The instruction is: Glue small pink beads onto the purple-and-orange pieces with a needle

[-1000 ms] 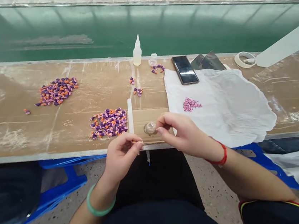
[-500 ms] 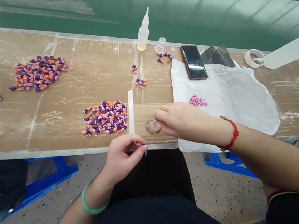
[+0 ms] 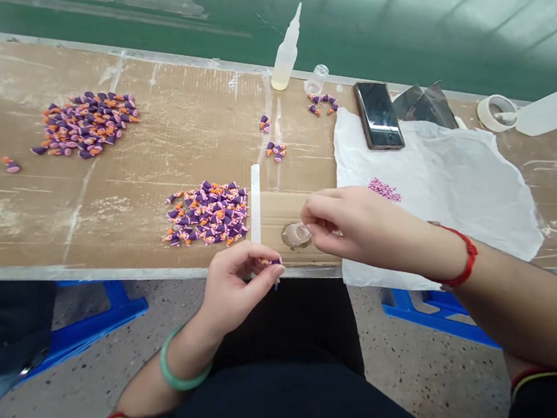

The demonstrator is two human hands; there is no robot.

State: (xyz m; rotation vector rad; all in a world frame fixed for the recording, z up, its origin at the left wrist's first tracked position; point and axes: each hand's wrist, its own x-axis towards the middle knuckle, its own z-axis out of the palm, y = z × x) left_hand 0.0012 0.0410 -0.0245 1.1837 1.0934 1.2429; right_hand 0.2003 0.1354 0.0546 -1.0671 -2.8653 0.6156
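My left hand (image 3: 239, 285) is closed at the table's front edge, pinching a small purple, pink and orange figurine (image 3: 269, 260) between thumb and forefinger. A thin blue tip shows just below those fingers. My right hand (image 3: 342, 223) is closed, its fingertips pressed together beside a small round clear dish (image 3: 296, 234). What those fingertips hold, if anything, is hidden. Left of the dish lies a flat white strip (image 3: 255, 200). A pile of similar figurines (image 3: 210, 213) spreads to the left of the strip.
Another figurine pile (image 3: 90, 124) lies farther left. At the back are a dropper bottle (image 3: 286, 55), a clear cap (image 3: 317, 79), a phone (image 3: 378, 116) and a tape roll (image 3: 496, 113). Tiny pink pieces (image 3: 385, 189) rest on a white sheet (image 3: 482, 185).
The view has shifted, so the tabletop things sit farther right and slightly higher. Both hands keep nearly the same poses, the left pinching the figurine, the right by the dish.
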